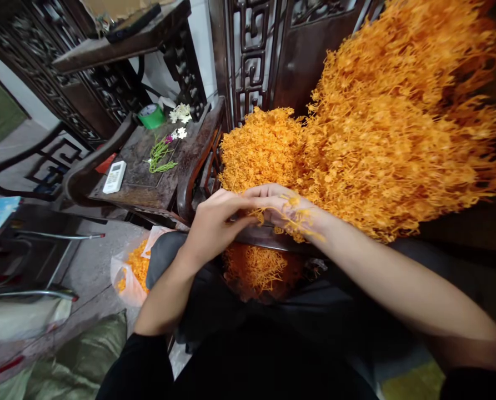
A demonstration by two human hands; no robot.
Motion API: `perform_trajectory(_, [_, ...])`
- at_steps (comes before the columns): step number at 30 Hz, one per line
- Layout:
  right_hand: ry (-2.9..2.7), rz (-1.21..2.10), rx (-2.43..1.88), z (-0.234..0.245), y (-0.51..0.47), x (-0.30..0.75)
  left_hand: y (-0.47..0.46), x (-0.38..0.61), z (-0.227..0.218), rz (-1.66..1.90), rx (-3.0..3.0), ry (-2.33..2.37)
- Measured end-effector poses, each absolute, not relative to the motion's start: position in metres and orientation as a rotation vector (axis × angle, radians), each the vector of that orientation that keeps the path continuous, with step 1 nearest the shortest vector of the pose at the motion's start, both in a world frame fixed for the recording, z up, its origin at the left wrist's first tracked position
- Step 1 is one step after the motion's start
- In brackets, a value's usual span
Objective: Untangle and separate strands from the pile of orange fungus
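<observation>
My left hand [216, 225] pinches a thin orange sprig [300, 216] of artificial flowers between thumb and fingers. The sprig's branching tips spread over the palm and wrist of my right hand [275, 194]. Both hands meet above my lap, fingertips together. My right fingers are bent towards the left hand, and its fingertips are partly hidden, so what they grip cannot be made out. Just beyond the hands rises a large heap of orange sprigs [381, 128]. Below them, between my legs, more orange sprigs [260, 266] show in a reddish container or bag.
To the left, a dark wooden seat [148, 186] bears a white remote control [114, 176], green tape [151, 116], green stems [161, 155] and white flowers [180, 113]. A pale plastic bag [126, 278] of orange pieces stands on the floor. Carved chair arms [201, 155] edge the space.
</observation>
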State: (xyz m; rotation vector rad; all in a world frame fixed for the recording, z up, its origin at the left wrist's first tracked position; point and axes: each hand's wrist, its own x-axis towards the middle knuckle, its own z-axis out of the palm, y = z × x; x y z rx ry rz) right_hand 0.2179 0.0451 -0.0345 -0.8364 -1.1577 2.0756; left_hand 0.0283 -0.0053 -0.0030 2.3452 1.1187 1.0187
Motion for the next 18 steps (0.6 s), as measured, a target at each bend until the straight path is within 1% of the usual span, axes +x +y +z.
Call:
perform_trajectory(3, [-1.215, 2.063, -0.882, -0.035, 0.048, 0.219, 0.000, 0.027, -0.006, 1.159, 2.056, 1.248])
perform_trajectory(4, [-1.223, 2.002, -0.905, -0.034, 0.048, 0.220, 0.003, 0.026, -0.007, 1.220, 1.917, 1.294])
perform_trajectory(8, [-1.422, 1.388, -0.978, -0.027, 0.046, 0.226, 0.015, 0.022, -0.015, 1.362, 1.380, 1.330])
perform_trajectory(9, [-1.515, 1.291, -0.958, -0.023, 0.044, 0.226, 0.018, 0.022, -0.017, 1.370, 1.316, 1.324])
perform_trajectory(13, [-1.842, 1.047, -0.943, -0.013, 0.035, 0.219, 0.021, 0.025, -0.020, 1.400, 1.343, 1.262])
perform_trajectory(16, [-1.869, 0.763, -0.999, -0.012, 0.033, 0.211, 0.018, 0.029, -0.019, 1.370, 1.321, 1.192])
perform_trajectory(18, [-1.873, 0.726, -0.991, -0.011, 0.036, 0.212, 0.017, 0.029, -0.018, 1.348, 1.292, 1.201])
